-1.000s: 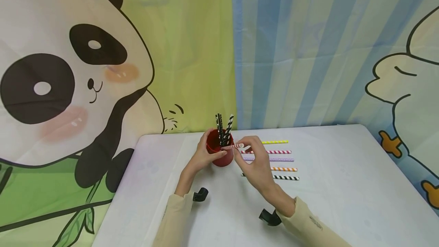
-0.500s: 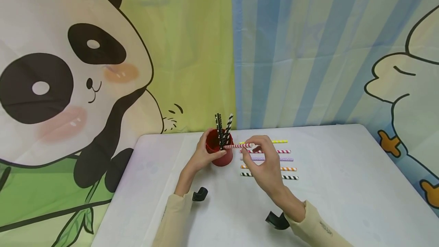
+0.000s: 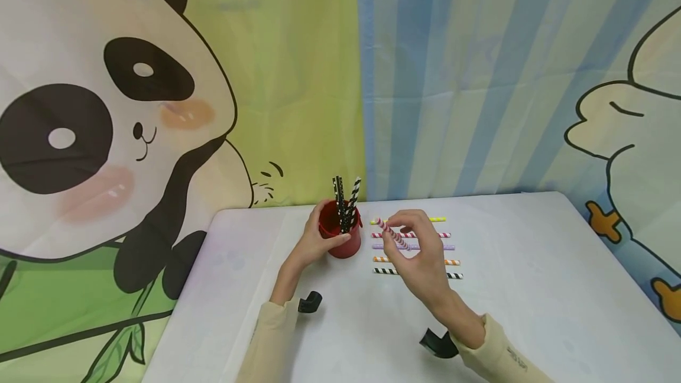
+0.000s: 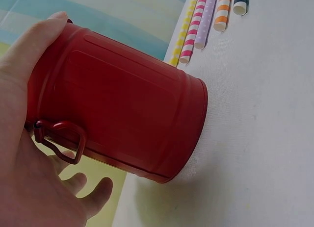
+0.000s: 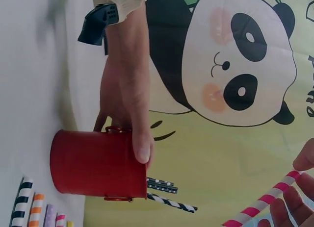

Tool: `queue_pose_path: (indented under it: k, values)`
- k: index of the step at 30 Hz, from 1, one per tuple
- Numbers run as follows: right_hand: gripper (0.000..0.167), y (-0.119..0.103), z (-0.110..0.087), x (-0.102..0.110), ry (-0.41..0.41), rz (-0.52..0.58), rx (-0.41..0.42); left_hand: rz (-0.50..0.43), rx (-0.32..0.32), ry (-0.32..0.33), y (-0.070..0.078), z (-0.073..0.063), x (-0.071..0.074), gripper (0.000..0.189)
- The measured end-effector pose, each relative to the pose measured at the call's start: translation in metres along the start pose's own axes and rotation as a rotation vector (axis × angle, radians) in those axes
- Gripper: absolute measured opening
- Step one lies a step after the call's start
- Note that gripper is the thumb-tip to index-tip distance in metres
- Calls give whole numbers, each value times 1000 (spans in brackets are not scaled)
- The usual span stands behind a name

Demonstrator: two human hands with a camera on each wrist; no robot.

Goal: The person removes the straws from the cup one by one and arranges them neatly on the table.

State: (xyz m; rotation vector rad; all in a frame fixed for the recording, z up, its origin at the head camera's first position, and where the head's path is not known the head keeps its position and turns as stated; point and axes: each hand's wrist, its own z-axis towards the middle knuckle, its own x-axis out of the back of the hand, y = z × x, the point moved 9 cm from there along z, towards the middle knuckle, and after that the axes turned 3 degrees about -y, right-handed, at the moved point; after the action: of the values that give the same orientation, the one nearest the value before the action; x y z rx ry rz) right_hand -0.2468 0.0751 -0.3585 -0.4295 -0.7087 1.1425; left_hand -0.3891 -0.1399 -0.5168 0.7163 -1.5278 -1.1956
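Observation:
My left hand point(image 3: 311, 244) holds a small red metal bucket point(image 3: 348, 247) by its rim, with the thumb over the near edge. Black paper straws with white dots point(image 3: 339, 194) and a black-and-white striped straw point(image 3: 354, 194) stand in the bucket, their tops poking out. To the right of it, my right hand point(image 3: 422, 262) pinches a pink-and-white striped paper straw point(image 5: 265, 200) between thumb and fingers, held slanted above the row of straws. The left wrist view shows the bucket's side and a heart-shaped handle point(image 4: 73, 138).
On the white table point(image 3: 532, 288) lies a row of straws: yellow point(image 3: 438, 219), pink striped point(image 3: 444, 234), purple point(image 3: 447, 247), orange striped point(image 3: 452, 262) and black striped point(image 3: 456, 276). A printed curtain with a panda point(image 3: 159, 135) hangs behind the table.
My right hand has drawn the pink striped straw away from the bucket's rim to the right and tilted it from nearly level to slanting. My left hand stays on the bucket.

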Motion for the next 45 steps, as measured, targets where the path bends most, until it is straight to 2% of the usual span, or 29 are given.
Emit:
queue_pose_path:
  k: [3, 10, 14, 23, 28, 35, 40, 45]
  values:
    - [23, 5, -2, -4, -52, -36, -19, -2, 14, -16, 4, -1, 0, 101]
    - [16, 17, -13, -13, -164, -207, -17, 0, 15, -43, 34, -14, 0, 98]
    - [16, 23, -21, -19, -223, -306, 14, 3, 22, -39, 37, -16, 0, 98]
    - [15, 41, -45, -35, -340, -433, 121, 6, 31, -41, 37, -17, 2, 98]
    - [17, 57, -62, -43, -384, -515, 126, 6, 27, -43, 39, -17, 2, 98]
    - [21, 68, -76, -48, -427, -618, 133, -11, -8, -2, 3, -1, 0, 99]
    - [19, 75, -83, -51, -465, -698, 119, -1, -20, 15, 2, 0, 1, 97]
    - [19, 79, -89, -52, -464, -737, 140, 7, -30, 21, 4, -1, 2, 97]
